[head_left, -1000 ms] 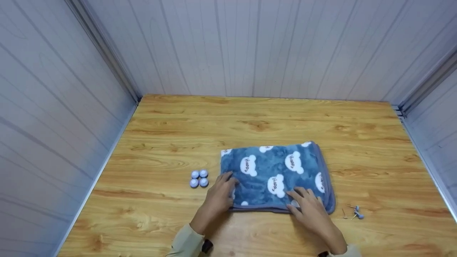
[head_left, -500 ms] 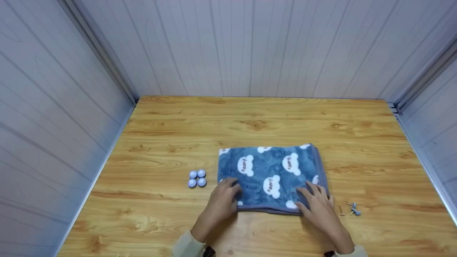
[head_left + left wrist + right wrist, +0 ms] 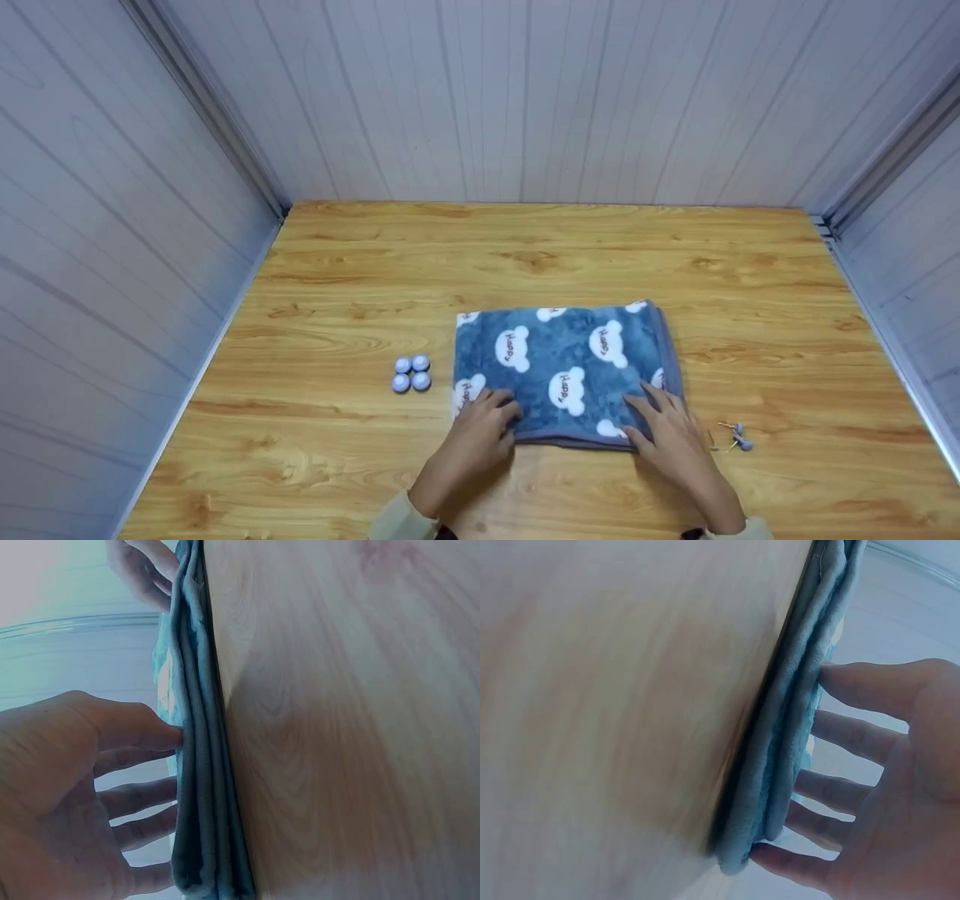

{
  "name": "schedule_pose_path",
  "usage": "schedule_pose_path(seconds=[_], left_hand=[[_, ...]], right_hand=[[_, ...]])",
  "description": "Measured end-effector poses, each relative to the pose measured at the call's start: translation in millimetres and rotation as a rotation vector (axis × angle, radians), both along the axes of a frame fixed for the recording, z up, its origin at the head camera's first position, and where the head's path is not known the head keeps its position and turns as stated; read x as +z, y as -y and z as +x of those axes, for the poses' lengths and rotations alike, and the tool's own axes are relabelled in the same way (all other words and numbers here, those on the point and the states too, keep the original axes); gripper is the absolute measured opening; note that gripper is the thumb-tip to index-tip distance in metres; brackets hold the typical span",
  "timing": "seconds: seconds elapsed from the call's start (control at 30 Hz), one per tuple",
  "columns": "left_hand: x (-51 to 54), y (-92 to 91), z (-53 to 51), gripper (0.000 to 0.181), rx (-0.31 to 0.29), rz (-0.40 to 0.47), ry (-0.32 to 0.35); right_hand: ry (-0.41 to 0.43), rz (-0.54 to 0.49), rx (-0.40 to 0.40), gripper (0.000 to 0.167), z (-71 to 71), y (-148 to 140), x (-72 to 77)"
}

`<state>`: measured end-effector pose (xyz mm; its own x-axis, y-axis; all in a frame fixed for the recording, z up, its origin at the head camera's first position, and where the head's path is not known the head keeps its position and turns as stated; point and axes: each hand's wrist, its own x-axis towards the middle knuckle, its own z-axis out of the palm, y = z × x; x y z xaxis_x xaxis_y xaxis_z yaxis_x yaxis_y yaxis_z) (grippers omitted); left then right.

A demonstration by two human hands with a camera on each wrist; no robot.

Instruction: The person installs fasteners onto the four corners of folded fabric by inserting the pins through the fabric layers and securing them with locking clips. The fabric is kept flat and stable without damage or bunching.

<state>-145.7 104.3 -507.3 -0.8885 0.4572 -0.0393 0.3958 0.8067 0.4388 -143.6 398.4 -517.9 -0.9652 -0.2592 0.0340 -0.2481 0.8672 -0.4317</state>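
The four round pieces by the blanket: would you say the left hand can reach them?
Likely yes: the left hand touches the blanket close by, and nothing visibly blocks its way to the round pieces.

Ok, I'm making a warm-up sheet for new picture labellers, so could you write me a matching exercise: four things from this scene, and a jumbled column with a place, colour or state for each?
Things
1. folded blanket
2. round pieces
3. pin-like pieces
4. right hand

Descriptions
A. lying loosely just beyond the blanket's right side
B. touching the blanket by its near right corner
C. blue with white bear-head shapes
D. grouped two by two, left of the blanket

Right pairs: 1-C, 2-D, 3-A, 4-B
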Motion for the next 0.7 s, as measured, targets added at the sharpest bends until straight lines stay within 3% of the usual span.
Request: schedule_pose_path(seconds=[0.3, 0.53, 0.7], left_hand=[[-0.2, 2.4, 2.3, 0.016, 0.015, 0.041, 0.004], [-5.1, -4.7, 2.4, 0.009, 0.047, 0.039, -0.103], [-1.9, -18.2, -1.0, 0.014, 0.037, 0.005, -0.092]], right_hand=[[0.037, 0.028, -0.005, 0.043, 4.9, -2, 4.6], [-0.006, 0.025, 0.01, 0.043, 5.5, -3, 5.8], [-0.019, -0.017, -0.009, 0.04, 7.0, -5, 5.2]])
